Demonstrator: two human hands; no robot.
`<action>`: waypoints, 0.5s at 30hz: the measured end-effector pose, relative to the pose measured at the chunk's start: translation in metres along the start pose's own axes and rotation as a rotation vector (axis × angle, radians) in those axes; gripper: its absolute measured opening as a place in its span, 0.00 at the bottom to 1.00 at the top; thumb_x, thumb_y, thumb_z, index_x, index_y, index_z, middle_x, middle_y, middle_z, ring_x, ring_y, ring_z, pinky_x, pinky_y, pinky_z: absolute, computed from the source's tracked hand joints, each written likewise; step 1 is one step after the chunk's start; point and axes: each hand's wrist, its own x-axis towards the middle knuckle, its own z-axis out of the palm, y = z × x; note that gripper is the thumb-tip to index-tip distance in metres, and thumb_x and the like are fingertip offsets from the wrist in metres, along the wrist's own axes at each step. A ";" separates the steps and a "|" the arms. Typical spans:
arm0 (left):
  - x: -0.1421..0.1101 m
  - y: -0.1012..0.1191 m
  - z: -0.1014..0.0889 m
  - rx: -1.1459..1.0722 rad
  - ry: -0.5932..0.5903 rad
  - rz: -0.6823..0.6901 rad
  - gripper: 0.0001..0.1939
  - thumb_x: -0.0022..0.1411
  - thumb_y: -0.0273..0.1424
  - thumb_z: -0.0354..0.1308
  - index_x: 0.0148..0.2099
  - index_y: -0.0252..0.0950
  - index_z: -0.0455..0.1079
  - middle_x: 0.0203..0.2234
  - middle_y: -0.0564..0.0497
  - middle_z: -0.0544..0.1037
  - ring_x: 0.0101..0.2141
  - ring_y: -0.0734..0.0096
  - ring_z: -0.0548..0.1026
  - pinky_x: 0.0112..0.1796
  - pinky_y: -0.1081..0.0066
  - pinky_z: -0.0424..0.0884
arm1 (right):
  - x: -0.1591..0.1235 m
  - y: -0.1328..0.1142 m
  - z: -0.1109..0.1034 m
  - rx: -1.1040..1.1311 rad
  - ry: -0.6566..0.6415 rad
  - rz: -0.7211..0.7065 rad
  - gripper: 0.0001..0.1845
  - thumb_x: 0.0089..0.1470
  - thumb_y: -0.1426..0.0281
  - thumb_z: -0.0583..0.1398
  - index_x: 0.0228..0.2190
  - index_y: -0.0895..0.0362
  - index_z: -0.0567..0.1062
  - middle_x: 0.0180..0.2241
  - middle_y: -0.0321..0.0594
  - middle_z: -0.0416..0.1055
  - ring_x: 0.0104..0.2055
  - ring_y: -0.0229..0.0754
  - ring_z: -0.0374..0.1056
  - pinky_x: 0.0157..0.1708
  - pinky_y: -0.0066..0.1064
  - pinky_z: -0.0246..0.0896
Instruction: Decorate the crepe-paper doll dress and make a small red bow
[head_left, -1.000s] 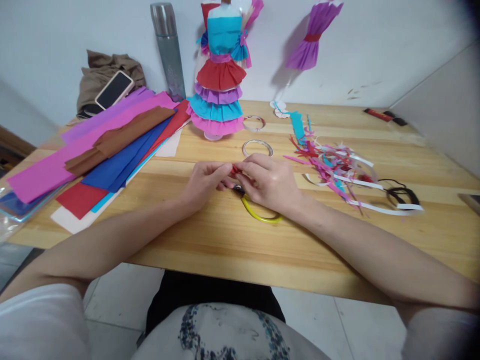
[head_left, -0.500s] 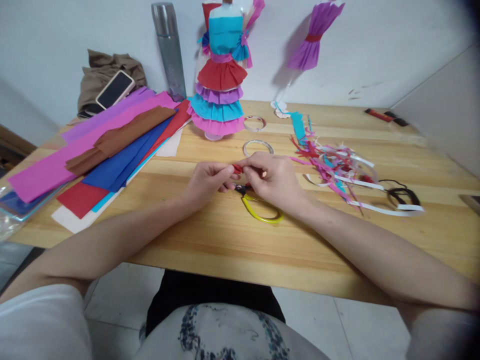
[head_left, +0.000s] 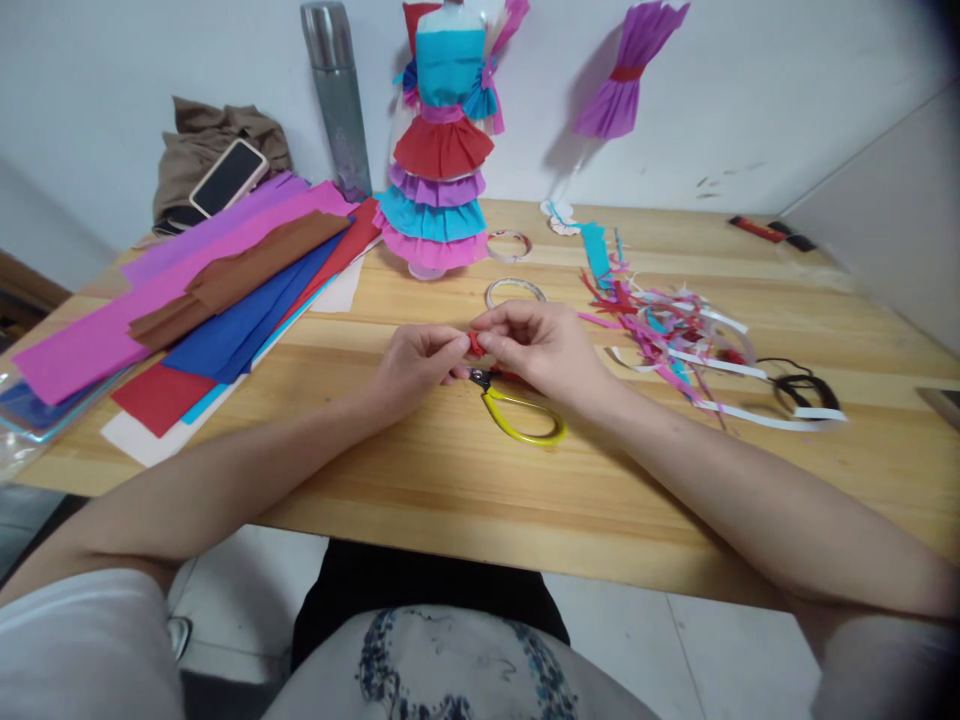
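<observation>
A small piece of red crepe paper [head_left: 475, 344] sits between my two hands above the middle of the table. My left hand [head_left: 420, 365] pinches it from the left with thumb and fingers. From the right, the thumb and index finger of my right hand [head_left: 546, 350] close on its other side. Below my right hand lies a pair of scissors with yellow handles [head_left: 529, 435], its blades partly hidden by the hands. Just behind the hands rests a roll of tape [head_left: 516, 291]. The exact shape of the red piece is too small to make out.
A doll form in a layered paper dress [head_left: 442, 150] stands at the back, beside a metal flask [head_left: 339, 110]. Folded crepe paper sheets [head_left: 247, 285] spread over the left side. Paper scraps [head_left: 667, 330] and black cord [head_left: 806, 395] lie to the right.
The fingers of my right hand have shifted and loosened slightly around the red paper, showing more of it. My left hand stays nearly in place.
</observation>
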 end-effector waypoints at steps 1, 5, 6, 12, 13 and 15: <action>0.000 0.000 0.000 0.000 -0.008 0.009 0.12 0.65 0.32 0.61 0.32 0.33 0.81 0.21 0.50 0.81 0.21 0.77 0.74 0.25 0.78 0.70 | 0.000 0.001 0.000 0.007 -0.004 -0.007 0.06 0.52 0.64 0.68 0.32 0.53 0.79 0.26 0.38 0.76 0.28 0.42 0.69 0.29 0.36 0.63; 0.001 -0.001 -0.001 -0.001 -0.040 0.021 0.12 0.66 0.33 0.62 0.31 0.34 0.79 0.22 0.50 0.81 0.22 0.76 0.76 0.26 0.77 0.72 | 0.001 0.004 -0.001 0.016 -0.040 -0.036 0.07 0.54 0.63 0.68 0.30 0.52 0.80 0.24 0.36 0.73 0.25 0.41 0.66 0.27 0.35 0.60; 0.001 -0.001 -0.001 0.002 -0.046 0.021 0.13 0.66 0.34 0.62 0.30 0.34 0.79 0.22 0.50 0.81 0.22 0.76 0.76 0.26 0.77 0.72 | 0.001 0.004 -0.001 0.018 -0.045 -0.040 0.07 0.54 0.63 0.68 0.30 0.52 0.79 0.23 0.35 0.72 0.25 0.40 0.66 0.27 0.35 0.60; 0.000 -0.001 -0.001 0.018 -0.072 0.049 0.16 0.65 0.37 0.63 0.28 0.34 0.77 0.21 0.49 0.81 0.22 0.76 0.75 0.26 0.78 0.73 | 0.003 0.000 -0.001 0.159 -0.070 0.011 0.05 0.48 0.69 0.70 0.27 0.53 0.78 0.24 0.35 0.74 0.26 0.40 0.67 0.28 0.35 0.62; 0.000 -0.001 -0.001 0.010 -0.074 0.054 0.16 0.65 0.38 0.63 0.28 0.34 0.77 0.21 0.49 0.81 0.22 0.76 0.76 0.26 0.78 0.73 | 0.003 -0.001 0.000 0.190 -0.074 0.030 0.05 0.47 0.70 0.69 0.27 0.54 0.78 0.24 0.35 0.74 0.26 0.40 0.67 0.29 0.35 0.62; -0.002 0.000 -0.001 -0.004 -0.076 0.070 0.18 0.66 0.41 0.62 0.28 0.34 0.78 0.22 0.48 0.82 0.22 0.75 0.76 0.26 0.78 0.73 | 0.003 -0.002 0.000 0.225 -0.070 0.057 0.05 0.47 0.71 0.69 0.26 0.54 0.77 0.23 0.35 0.74 0.25 0.39 0.67 0.28 0.34 0.62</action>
